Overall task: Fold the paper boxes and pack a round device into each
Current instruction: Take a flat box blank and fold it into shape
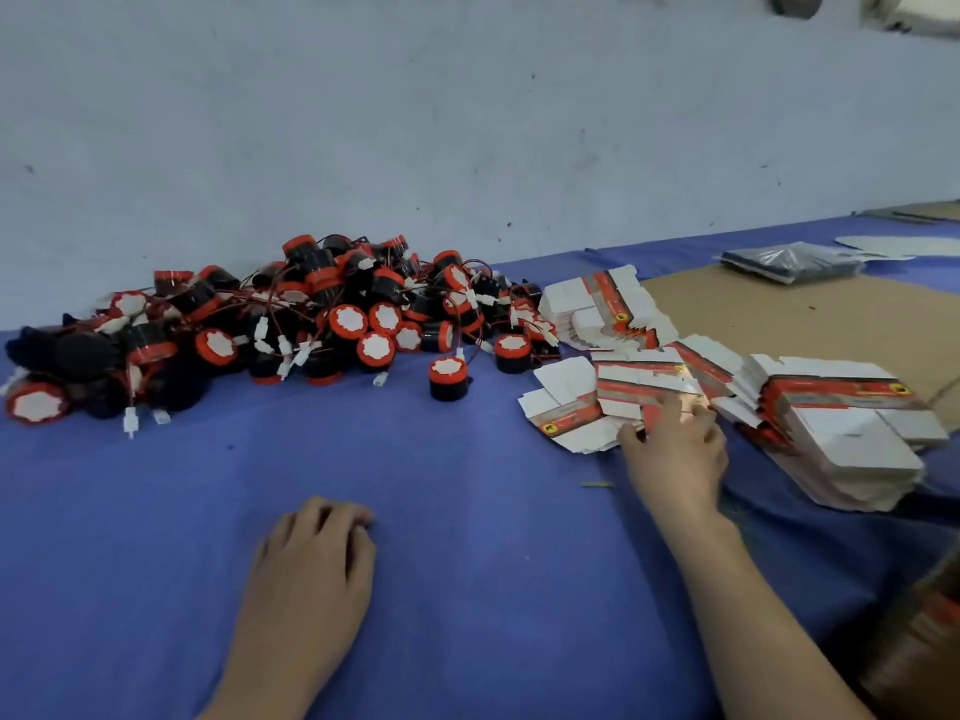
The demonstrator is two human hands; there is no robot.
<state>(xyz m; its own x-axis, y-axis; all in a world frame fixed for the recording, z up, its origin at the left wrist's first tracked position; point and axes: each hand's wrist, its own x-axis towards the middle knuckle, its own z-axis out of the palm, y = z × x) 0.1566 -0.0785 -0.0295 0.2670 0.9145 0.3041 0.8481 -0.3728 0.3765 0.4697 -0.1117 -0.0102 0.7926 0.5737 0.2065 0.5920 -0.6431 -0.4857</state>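
A person's right hand (675, 449) reaches right of centre, arm outstretched, fingers spread over fanned flat paper boxes (639, 381); blur hides whether its grip pinches one. The left hand (317, 553) rests palm-down at lower centre on the blue surface (467, 485), grip loosely curled, empty. Round devices (322, 314) lie heaped at left.

Pale blue-grey wall (467, 122) fills upper half, plaster scuffed, dotted with small dark specks. Below it, work surface draped in blue cloth (415, 563), creased, running up to wall. At right, brown cardboard sheet (779, 324) lies flat on cloth; beyond it, dark packet in clear plastic (789, 262), then pale sheet (893, 246) further back. Top right corner: blurred grey shapes (795, 2), unreadable. Light even, soft, shadows faint
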